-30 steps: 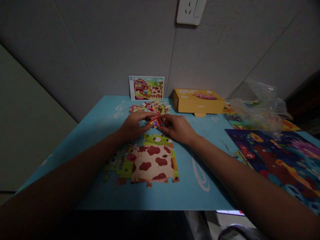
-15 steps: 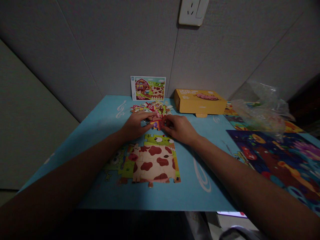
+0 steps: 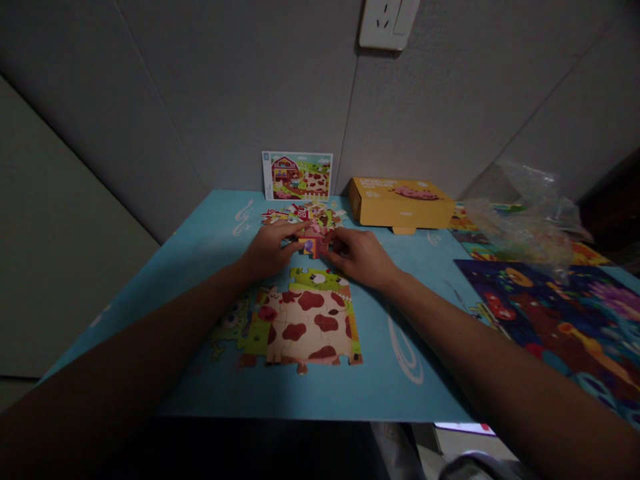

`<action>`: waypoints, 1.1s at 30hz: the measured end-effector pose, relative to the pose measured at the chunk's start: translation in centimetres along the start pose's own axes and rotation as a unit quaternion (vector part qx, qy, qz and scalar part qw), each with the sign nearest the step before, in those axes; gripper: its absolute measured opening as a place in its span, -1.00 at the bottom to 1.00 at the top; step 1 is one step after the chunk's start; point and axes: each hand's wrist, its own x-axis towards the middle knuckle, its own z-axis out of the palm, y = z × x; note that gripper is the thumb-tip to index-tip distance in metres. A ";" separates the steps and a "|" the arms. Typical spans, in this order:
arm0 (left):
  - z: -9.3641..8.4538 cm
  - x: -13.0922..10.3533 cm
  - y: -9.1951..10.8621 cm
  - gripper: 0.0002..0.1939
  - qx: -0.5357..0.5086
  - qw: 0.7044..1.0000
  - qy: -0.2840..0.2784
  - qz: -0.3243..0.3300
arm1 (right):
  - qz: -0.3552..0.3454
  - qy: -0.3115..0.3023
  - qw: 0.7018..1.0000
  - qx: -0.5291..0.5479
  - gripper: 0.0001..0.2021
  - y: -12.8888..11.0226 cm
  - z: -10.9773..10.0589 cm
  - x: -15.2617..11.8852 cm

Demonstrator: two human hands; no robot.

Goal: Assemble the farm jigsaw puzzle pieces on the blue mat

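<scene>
Over the far middle of the table, my left hand holds the left side of a yellow-and-purple puzzle piece between thumb and forefinger. Close on the other side, my right hand pinches a dark red puzzle piece against it; whether the two are interlocked I cannot tell. Just behind the fingers lies a pile of loose puzzle pieces. Nearer me is a partly joined puzzle with a brown-spotted cow and sheep on green.
A farm picture card leans on the wall beside a yellow puzzle box. Clear plastic bags lie to the right, behind a dark blue picture puzzle. The blue table has its front edge near my body.
The yellow-and-purple piece has shifted slightly left and turned a little, with my left thumb now at its edge. My right hand stays nearly in place, and the joined cow puzzle is unchanged.
</scene>
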 end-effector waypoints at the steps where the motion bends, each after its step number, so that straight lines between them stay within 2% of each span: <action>1: 0.0 0.0 -0.1 -0.55 0.001 1.000 0.005 -0.003 | 0.000 0.001 1.000 0.003 -0.87 0.0 0.0 0.0; 7: 0.0 0.0 0.3 -0.54 -0.016 1.000 0.023 -0.013 | 0.000 0.009 1.000 0.013 -0.84 0.1 0.1 -0.2; 11: -0.1 0.0 0.4 -0.55 -0.023 0.999 0.028 -0.017 | -0.002 0.048 0.999 0.026 -0.83 0.2 0.1 -0.3; 14: -0.1 0.1 0.3 -0.57 -0.024 0.999 0.028 -0.020 | 0.013 0.072 0.997 0.030 -0.73 0.2 0.1 -0.3; 16: 0.0 0.1 0.2 -0.60 -0.023 0.999 0.025 -0.016 | 0.008 0.060 0.998 0.025 -0.68 0.1 0.0 -0.3; 19: 0.0 0.0 0.3 -0.63 -0.021 1.000 0.021 -0.009 | -0.013 0.024 1.000 0.000 -0.75 -0.1 -0.1 -0.2; 22: 0.0 0.1 0.6 -0.66 -0.018 0.999 0.029 -0.009 | -0.009 0.030 0.999 -0.011 -0.69 -0.1 -0.1 -0.2; 25: -0.3 0.2 0.8 -0.69 0.001 0.997 0.078 -0.029 | 0.048 0.076 0.996 0.024 -0.70 0.5 0.2 0.0; 29: -0.6 0.3 -0.4 -0.72 0.085 0.976 0.169 -0.110 | 0.186 0.144 0.970 0.067 -0.74 2.3 0.2 0.4; 33: -0.5 0.2 -2.1 -0.66 0.155 0.942 0.169 -0.244 | 0.268 0.137 0.954 0.005 -0.73 3.8 0.0 0.8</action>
